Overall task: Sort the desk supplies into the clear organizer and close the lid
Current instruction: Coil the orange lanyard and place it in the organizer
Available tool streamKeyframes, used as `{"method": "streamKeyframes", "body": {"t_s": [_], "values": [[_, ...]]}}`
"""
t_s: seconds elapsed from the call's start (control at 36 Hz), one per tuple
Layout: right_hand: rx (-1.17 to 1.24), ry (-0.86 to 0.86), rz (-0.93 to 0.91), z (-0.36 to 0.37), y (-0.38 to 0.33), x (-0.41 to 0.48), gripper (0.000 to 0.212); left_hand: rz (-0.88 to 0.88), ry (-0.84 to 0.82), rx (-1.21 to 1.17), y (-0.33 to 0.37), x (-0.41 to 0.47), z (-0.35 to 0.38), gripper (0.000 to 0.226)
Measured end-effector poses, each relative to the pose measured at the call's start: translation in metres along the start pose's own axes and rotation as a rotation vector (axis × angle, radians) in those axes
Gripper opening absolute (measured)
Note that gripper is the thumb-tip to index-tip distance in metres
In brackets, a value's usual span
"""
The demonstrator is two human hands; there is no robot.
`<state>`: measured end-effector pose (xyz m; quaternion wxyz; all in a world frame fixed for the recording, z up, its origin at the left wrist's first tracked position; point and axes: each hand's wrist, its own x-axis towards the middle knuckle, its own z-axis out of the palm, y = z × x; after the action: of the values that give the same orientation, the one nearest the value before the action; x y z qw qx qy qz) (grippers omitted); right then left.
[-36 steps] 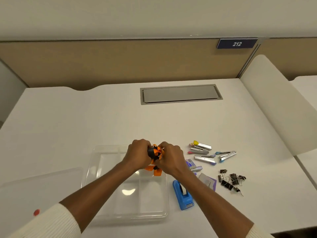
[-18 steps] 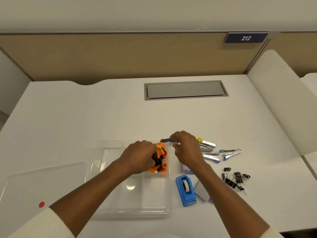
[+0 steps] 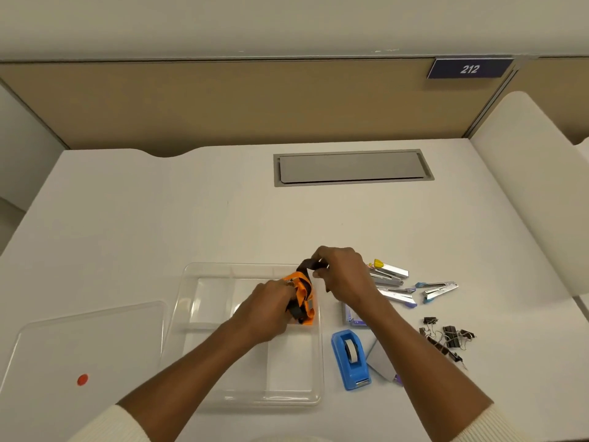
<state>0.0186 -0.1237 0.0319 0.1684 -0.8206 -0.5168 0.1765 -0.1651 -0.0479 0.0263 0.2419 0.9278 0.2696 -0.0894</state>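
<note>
While the clear lid (image 3: 92,346) with its red dot (image 3: 82,379) lies flat on the white desk (image 3: 159,218), well to the left of both hands, the clear organizer (image 3: 204,352) sits open just beside it, its compartments bare apart from the one at the far right corner. Over that corner the left hand (image 3: 267,309) is clenched around an orange and black lanyard (image 3: 302,295), its fingers wrapped about the bundled part, which sits low in the compartment; whether the bundle touches the floor of the tray cannot be told. From the bundle a black strap end (image 3: 307,267) rises up and to the right, where the right hand (image 3: 344,274) pinches it between thumb and fingertips, just above the organizer's far rim. Below the right wrist lie a small purple box (image 3: 353,315), a blue tape dispenser (image 3: 350,362) and a grey card (image 3: 381,362), all outside the tray. Just right of the right hand's knuckles rest several small staplers (image 3: 395,279) with coloured ends, and further right and nearer the person a loose heap of black binder clips (image 3: 446,338) sits on the desk.
</note>
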Motion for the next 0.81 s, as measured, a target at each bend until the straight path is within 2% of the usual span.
{"method": "streamKeyframes", "body": {"t_s": [0.11,0.22,0.31,0.33,0.39,0.5,0.81], "values": [[-0.019,0.07,-0.081,0.009,-0.02,-0.016,0.021,-0.084,0.079,0.021,0.003,-0.007,-0.022,0.012],[-0.037,0.01,-0.08,0.029,-0.038,-0.031,0.022,-0.12,0.205,0.016,-0.003,-0.007,-0.028,0.015],[-0.091,-0.015,-0.058,0.042,-0.046,-0.044,0.015,-0.027,0.223,-0.011,-0.011,-0.003,-0.022,0.039],[-0.092,-0.03,-0.059,0.046,-0.047,-0.047,0.023,0.02,0.204,-0.004,-0.014,-0.001,-0.018,0.042],[-0.107,-0.026,-0.051,0.055,-0.045,-0.048,0.034,0.118,0.141,0.049,-0.019,0.0,-0.01,0.038],[-0.145,-0.029,-0.057,0.061,-0.039,-0.047,0.024,0.233,0.075,0.209,-0.026,-0.002,0.011,0.034],[-0.169,-0.049,-0.08,0.048,-0.052,-0.067,0.033,0.268,0.129,0.427,-0.022,0.01,0.02,0.013]]}}
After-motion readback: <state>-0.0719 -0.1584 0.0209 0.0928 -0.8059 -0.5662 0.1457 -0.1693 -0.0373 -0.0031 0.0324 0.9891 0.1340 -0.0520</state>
